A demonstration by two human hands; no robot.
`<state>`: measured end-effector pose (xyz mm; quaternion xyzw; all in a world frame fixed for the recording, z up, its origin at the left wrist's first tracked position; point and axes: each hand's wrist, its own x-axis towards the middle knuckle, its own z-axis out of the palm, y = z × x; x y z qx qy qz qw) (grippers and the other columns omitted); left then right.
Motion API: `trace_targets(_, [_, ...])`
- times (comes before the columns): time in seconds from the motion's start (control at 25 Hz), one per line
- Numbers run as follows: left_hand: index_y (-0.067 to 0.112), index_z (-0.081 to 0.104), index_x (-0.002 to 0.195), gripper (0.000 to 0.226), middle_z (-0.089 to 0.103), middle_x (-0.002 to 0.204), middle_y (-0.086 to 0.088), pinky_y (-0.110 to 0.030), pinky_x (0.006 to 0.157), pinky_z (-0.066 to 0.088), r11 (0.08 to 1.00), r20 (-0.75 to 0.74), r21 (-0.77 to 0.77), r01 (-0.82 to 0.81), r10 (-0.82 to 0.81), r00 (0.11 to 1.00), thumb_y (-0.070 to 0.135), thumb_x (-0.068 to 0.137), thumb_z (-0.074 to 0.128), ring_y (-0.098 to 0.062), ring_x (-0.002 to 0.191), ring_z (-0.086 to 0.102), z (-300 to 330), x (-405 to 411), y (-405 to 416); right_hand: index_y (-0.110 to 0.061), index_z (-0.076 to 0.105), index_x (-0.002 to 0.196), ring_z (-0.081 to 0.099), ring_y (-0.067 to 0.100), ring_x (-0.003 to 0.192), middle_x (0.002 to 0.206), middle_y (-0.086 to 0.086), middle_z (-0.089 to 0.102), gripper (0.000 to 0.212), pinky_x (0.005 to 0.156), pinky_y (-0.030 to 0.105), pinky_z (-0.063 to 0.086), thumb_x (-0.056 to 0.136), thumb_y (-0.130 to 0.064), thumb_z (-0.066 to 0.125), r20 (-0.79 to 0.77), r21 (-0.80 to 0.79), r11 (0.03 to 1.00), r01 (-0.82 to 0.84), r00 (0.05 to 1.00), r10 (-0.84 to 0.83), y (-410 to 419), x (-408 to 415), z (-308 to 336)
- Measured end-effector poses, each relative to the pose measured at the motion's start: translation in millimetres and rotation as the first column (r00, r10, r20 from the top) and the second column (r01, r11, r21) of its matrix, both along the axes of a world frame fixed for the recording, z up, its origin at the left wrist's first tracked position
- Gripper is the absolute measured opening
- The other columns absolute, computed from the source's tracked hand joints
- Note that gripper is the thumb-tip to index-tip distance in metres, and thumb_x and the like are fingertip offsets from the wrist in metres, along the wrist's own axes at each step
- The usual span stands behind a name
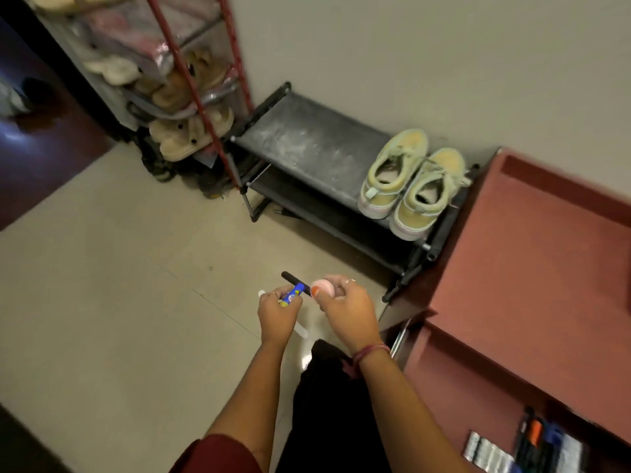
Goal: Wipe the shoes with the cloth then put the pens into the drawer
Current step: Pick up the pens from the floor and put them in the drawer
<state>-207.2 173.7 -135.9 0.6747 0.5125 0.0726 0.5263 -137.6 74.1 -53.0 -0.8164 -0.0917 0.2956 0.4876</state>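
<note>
Pens in hand, open drawer [532, 438] lower right.
Left hand [278, 310] grips blue pen [293, 293]; right hand [345, 310] pinches black pen [296, 279], pink-capped. Carry level, release inside drawer.

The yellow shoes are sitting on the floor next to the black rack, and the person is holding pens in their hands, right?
Not quite. The head view shows the yellow shoes sitting on the top shelf of the black rack, not on the floor. The rest is right: the left hand holds a blue pen, and the right hand holds a black pen.
</note>
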Motion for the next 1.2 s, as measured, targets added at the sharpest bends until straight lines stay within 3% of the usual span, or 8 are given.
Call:
trace_targets(0.2, [0.023,0.061,0.102,0.023,0.07,0.099,-0.001,-0.022,0.073,0.049,0.99,0.207,-0.098,-0.103,0.122,0.971,0.023,0.081,0.073,-0.013,0.087,0.065,60,-2,-38,-0.015,0.056,0.107,0.064,0.014,0.062,0.087,0.008,0.068,0.023,0.059,0.027,0.052,0.086,-0.018,0.066,-0.184,0.07,0.976,0.205,0.964,-0.19,-86,-16,25])
trace_targets(0.32, [0.019,0.059,0.101,0.022,0.068,0.084,0.004,-0.01,0.06,0.047,0.991,0.283,-0.128,-0.046,0.081,0.956,0.011,0.083,0.069,-0.003,0.063,0.066,102,-6,-71,-0.013,0.057,0.105,0.063,0.013,0.058,0.087,0.013,0.067,0.021,0.055,0.023,0.05,0.086,-0.016,0.065,-0.193,0.065,0.954,0.294,0.941,-0.277,-134,-26,37])
trace_targets(0.48, [0.021,0.065,0.1,0.024,0.07,0.1,-0.002,-0.028,0.082,0.055,0.964,0.37,-0.254,0.083,0.018,0.929,0.007,0.081,0.07,-0.017,0.088,0.068,135,-5,-123,-0.015,0.062,0.101,0.062,0.014,0.057,0.087,0.015,0.069,0.016,0.058,0.027,0.053,0.085,-0.014,0.066,-0.176,0.062,0.928,0.368,0.919,-0.352,-192,-35,45])
trace_targets(0.64, [0.027,0.066,0.094,0.024,0.07,0.108,0.002,-0.017,0.082,0.051,0.917,0.438,-0.325,0.231,-0.07,0.896,0.007,0.083,0.071,-0.004,0.096,0.066,146,-3,-176,-0.014,0.063,0.101,0.061,0.016,0.058,0.084,0.011,0.067,0.014,0.059,0.027,0.053,0.087,-0.011,0.063,-0.184,0.07,0.902,0.425,0.895,-0.407,-244,-43,43])
trace_targets(0.76, [0.029,0.066,0.094,0.022,0.071,0.106,0.004,-0.026,0.093,0.05,0.897,0.43,-0.364,0.253,-0.08,0.899,0.012,0.082,0.075,-0.008,0.099,0.066,132,-6,-210,-0.011,0.062,0.106,0.058,0.015,0.059,0.082,0.006,0.065,0.016,0.058,0.024,0.051,0.09,-0.008,0.059,-0.192,0.056,0.882,0.467,0.872,-0.45,-281,-49,35])
trace_targets(0.88, [0.016,0.066,0.101,0.024,0.073,0.082,0.009,-0.027,0.089,0.047,0.879,0.381,-0.409,0.243,-0.078,0.921,0.018,0.08,0.077,-0.003,0.079,0.066,106,-13,-230,-0.013,0.06,0.108,0.057,0.014,0.062,0.085,0.002,0.063,0.017,0.058,0.021,0.048,0.093,-0.008,0.055,-0.19,0.018,0.866,0.5,0.852,-0.488,-316,-54,20])
trace_targets(1.08, [0.008,0.064,0.103,0.026,0.072,0.099,-0.005,-0.023,0.074,0.053,0.837,0.245,-0.523,0.16,-0.033,0.969,0.02,0.082,0.076,-0.011,0.095,0.067,71,-6,-234,-0.009,0.056,0.113,0.058,0.015,0.064,0.085,0.007,0.066,0.02,0.059,0.024,0.048,0.093,-0.009,0.055,-0.214,-0.078,0.824,0.561,0.798,-0.563,-354,-57,-18])
trace_targets(1.2, [0.015,0.064,0.096,0.015,0.07,0.099,-0.004,-0.027,0.079,0.053,0.844,0.173,-0.508,0.17,-0.093,0.981,0.023,0.085,0.071,-0.015,0.096,0.065,52,2,-241,-0.009,0.056,0.112,0.059,0.015,0.065,0.086,0.007,0.066,0.019,0.06,0.024,0.048,0.093,-0.009,0.056,-0.218,-0.109,0.815,0.569,0.786,-0.578,-361,-50,-35])
